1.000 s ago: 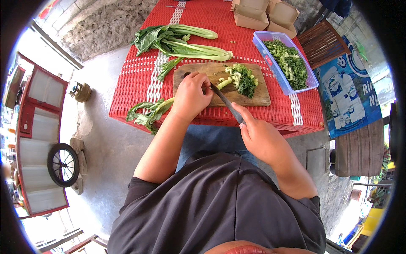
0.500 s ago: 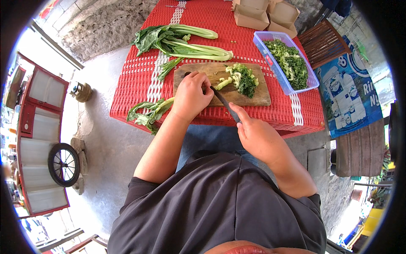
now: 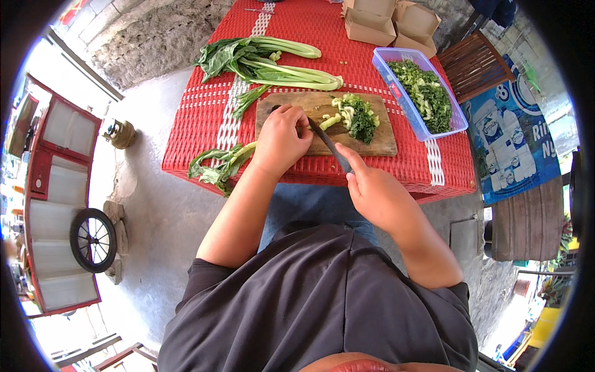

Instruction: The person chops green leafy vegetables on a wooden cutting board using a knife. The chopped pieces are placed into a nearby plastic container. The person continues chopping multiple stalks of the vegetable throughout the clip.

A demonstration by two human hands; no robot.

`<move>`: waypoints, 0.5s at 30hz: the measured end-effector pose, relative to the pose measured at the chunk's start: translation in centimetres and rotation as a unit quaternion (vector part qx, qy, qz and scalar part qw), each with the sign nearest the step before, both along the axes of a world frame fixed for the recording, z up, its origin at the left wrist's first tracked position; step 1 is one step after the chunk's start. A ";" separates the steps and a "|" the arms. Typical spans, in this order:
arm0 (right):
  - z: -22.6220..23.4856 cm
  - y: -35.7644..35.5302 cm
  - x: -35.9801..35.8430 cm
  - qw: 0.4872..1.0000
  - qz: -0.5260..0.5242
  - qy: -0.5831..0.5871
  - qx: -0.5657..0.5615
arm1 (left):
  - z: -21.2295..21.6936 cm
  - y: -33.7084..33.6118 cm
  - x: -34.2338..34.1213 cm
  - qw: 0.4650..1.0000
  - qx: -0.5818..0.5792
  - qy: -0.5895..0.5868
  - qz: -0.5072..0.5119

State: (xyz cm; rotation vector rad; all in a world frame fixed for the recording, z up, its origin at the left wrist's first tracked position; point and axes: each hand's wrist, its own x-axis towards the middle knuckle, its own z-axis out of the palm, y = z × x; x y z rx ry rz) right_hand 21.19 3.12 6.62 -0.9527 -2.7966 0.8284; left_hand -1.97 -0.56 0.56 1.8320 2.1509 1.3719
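Observation:
My left hand point(image 3: 282, 135) is closed round a leafy green stalk point(image 3: 246, 150), its leaves trailing left off the cutting board point(image 3: 381, 141). The stalk's other end is hidden under my fingers. In my right hand point(image 3: 379, 193) is a dark-bladed knife point(image 3: 327, 141), its index finger laid along the top; the blade's tip lies beside my left fingertips. Just right of the blade, a heap of chopped greens point(image 3: 361, 121) with pale stem pieces rests on the wooden board.
Uncut leafy stalks point(image 3: 266, 65) lie beyond the board on the red woven table point(image 3: 198, 133). A clear plastic container point(image 3: 423, 135) of chopped greens stands to the right, with open cardboard boxes point(image 3: 370, 32) behind it. A wooden chair point(image 3: 474, 65) is at the far right.
My right hand and the knife have shifted slightly upward, toward the board. My left hand keeps its hold on the stalk, nearly still.

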 end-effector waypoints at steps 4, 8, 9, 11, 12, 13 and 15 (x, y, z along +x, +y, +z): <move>0.9 -0.4 0.1 0.999 -0.007 -0.037 -0.026 | -0.1 -0.1 -0.1 1.000 -0.004 -0.009 0.005; 0.9 -0.4 0.2 0.999 -0.001 -0.024 -0.033 | 0.0 0.1 0.0 1.000 0.000 -0.011 0.004; 0.9 -0.4 0.1 0.999 0.000 -0.024 -0.033 | 0.0 0.1 0.0 1.000 0.002 -0.012 0.005; 0.8 -0.5 0.1 0.999 0.001 -0.015 -0.033 | 0.0 0.0 0.0 1.000 -0.009 -0.010 0.009; 0.7 -0.5 0.0 0.999 0.002 -0.011 -0.032 | -0.1 0.0 -0.1 1.000 -0.014 -0.009 0.011; 0.6 -0.5 -0.1 0.999 0.004 -0.010 -0.031 | -0.1 0.0 -0.1 1.000 -0.012 -0.007 0.012; 0.6 -0.4 -0.2 1.000 0.008 -0.010 -0.028 | -0.2 0.0 -0.1 1.000 -0.009 -0.003 0.012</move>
